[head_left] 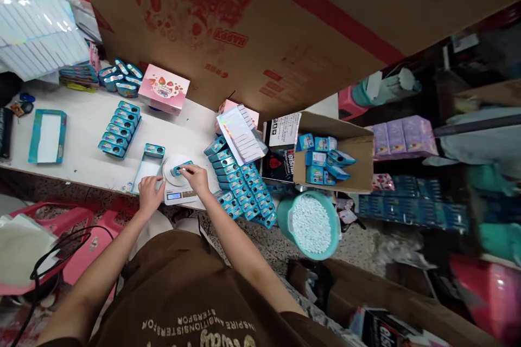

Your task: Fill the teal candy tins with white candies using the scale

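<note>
Blue tin (181, 169) is held on the digital scale (178, 191), clamped by the fingers of the right hand (196, 179); left hand (150, 194) is placed just left of the scale, fingers apart against an open blue carton (145, 172).

The single head-worn camera is looking forward and down from the person's head — close over the left hand (150, 195) and right hand (195, 180), with the bench (81, 130) just beyond them.

Bright, even light, soft shadow under my right hand (195, 179)
Glare streaks the holographic sheets (36, 21) at 10 o'clock; the dark shelves (468, 59) at 2 o'clock smear into blur, and the wide lens bends the cardboard box (244, 16) at 12 o'clock
</note>
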The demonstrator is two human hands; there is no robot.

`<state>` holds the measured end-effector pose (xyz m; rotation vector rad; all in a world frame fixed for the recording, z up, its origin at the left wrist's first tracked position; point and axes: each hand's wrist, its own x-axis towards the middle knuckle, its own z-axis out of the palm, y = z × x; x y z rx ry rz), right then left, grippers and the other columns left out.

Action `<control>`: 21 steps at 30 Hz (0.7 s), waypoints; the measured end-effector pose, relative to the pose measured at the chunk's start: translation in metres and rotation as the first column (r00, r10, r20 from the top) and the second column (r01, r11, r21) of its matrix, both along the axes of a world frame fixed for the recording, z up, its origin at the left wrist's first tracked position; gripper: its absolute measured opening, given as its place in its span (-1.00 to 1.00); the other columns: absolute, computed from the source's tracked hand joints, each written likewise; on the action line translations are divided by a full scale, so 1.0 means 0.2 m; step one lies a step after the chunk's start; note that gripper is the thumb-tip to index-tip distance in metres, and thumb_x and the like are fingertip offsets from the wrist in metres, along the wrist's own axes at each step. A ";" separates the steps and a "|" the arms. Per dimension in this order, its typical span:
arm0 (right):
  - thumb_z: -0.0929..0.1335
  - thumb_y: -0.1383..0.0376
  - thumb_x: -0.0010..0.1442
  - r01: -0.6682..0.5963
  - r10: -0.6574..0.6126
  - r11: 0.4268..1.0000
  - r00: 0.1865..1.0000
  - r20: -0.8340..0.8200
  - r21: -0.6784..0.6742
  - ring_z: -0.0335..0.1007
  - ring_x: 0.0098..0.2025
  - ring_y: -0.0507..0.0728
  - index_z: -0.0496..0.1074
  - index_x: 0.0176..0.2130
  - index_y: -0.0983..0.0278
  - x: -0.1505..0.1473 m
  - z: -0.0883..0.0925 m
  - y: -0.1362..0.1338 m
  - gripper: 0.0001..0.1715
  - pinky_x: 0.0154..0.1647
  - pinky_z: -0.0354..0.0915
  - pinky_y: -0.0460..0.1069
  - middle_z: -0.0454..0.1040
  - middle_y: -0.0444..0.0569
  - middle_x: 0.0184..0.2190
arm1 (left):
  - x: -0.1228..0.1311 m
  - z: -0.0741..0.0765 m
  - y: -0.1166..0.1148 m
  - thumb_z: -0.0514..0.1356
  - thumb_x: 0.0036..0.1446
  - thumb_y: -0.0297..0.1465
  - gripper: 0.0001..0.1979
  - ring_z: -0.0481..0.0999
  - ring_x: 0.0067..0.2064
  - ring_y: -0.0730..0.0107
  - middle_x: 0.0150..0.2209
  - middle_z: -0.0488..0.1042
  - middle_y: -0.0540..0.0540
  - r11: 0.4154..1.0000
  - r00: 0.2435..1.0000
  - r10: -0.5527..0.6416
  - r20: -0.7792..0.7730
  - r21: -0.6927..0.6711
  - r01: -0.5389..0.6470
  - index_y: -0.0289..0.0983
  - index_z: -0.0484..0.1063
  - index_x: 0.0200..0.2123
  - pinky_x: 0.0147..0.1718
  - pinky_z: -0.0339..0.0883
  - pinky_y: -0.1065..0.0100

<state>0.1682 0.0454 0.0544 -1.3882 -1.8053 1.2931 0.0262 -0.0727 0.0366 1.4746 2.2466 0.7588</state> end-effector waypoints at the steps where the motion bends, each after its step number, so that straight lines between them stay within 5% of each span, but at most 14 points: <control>1: 0.39 0.25 0.03 -0.026 0.026 0.999 1.000 0.018 0.019 0.45 -0.35 0.08 0.58 -0.36 0.23 -0.01 -0.01 0.00 -0.83 -0.28 0.33 -0.06 0.57 -0.05 -0.39 | 0.00 -0.01 -0.01 0.09 0.15 -0.27 -0.81 0.34 -0.09 0.17 -0.23 0.48 -0.11 1.000 1.000 -0.002 0.016 -0.004 0.002 -0.20 0.40 -0.23 -0.12 0.14 0.20; 13: 0.38 0.31 0.05 -0.122 0.119 0.993 0.978 0.173 0.004 0.44 -0.26 0.09 0.57 -0.31 0.22 -0.01 -0.05 0.00 -0.83 -0.19 0.32 -0.04 0.54 -0.02 -0.32 | -0.05 -0.06 -0.07 0.07 0.16 -0.28 -0.78 0.33 -0.07 0.17 -0.19 0.47 -0.15 0.999 0.991 -0.010 0.131 -0.049 0.016 -0.22 0.41 -0.20 -0.08 0.14 0.17; 21: 0.38 0.27 0.05 -0.062 0.058 0.998 0.982 0.179 0.017 0.40 -0.26 0.09 0.57 -0.28 0.24 0.03 -0.02 0.00 -0.80 -0.25 0.30 -0.06 0.48 0.00 -0.31 | -0.06 -0.05 -0.04 0.06 0.16 -0.28 -0.79 0.33 -0.07 0.17 -0.19 0.47 -0.13 1.000 0.992 0.001 0.123 -0.027 0.002 -0.22 0.40 -0.20 -0.09 0.13 0.19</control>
